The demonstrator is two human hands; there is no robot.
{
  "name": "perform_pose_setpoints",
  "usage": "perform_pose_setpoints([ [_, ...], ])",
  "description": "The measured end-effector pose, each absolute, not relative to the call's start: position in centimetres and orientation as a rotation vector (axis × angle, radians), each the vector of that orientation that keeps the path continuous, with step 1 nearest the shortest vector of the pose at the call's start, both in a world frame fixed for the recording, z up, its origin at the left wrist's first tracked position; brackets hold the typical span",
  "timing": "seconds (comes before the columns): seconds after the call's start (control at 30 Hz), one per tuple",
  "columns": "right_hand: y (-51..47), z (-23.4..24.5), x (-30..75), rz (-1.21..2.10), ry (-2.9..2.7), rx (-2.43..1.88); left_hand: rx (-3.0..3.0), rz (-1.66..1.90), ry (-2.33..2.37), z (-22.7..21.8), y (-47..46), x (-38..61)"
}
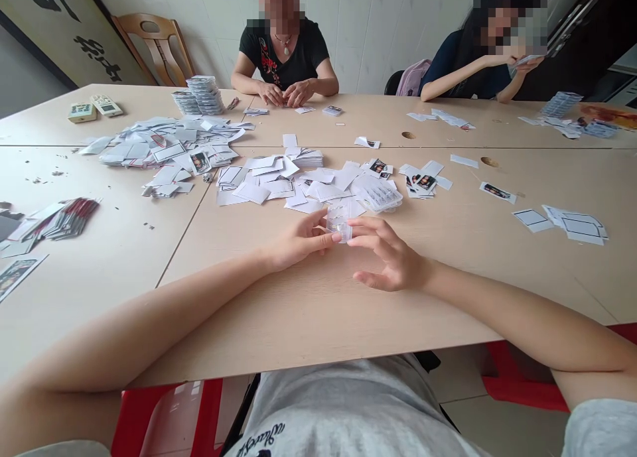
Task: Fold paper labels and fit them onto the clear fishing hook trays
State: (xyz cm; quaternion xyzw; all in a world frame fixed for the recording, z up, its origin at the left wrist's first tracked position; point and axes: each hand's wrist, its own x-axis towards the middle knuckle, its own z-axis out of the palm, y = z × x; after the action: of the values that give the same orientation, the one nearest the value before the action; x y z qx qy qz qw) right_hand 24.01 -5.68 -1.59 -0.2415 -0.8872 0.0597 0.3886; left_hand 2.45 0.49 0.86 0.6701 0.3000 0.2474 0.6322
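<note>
My left hand pinches a small transparent plastic case between thumb and fingers, just above the table's near half. My right hand is at the case's right edge, fingertips touching or nearly touching it. Its thumb hangs apart below, and the fingers are spread. What is inside the case is too small to make out. Right behind the hands lies a loose pile of white cards, and a stack of transparent plastic cases rests at that pile's right end.
A large pile of white packets spreads at the left, with reddish-edged cards nearer. White cards with black outlines lie right. Across the wooden table sit two people, one handling small items, one holding something up. Stacked packets stand far left.
</note>
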Motion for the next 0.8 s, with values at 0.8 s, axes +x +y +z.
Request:
perform_pose_setpoints([
  [0.8, -2.5, -0.2, 31.3, -0.307, -1.962, -1.195, 2.327, 0.532, 0.862, 0.2, 0.2, 1.8],
])
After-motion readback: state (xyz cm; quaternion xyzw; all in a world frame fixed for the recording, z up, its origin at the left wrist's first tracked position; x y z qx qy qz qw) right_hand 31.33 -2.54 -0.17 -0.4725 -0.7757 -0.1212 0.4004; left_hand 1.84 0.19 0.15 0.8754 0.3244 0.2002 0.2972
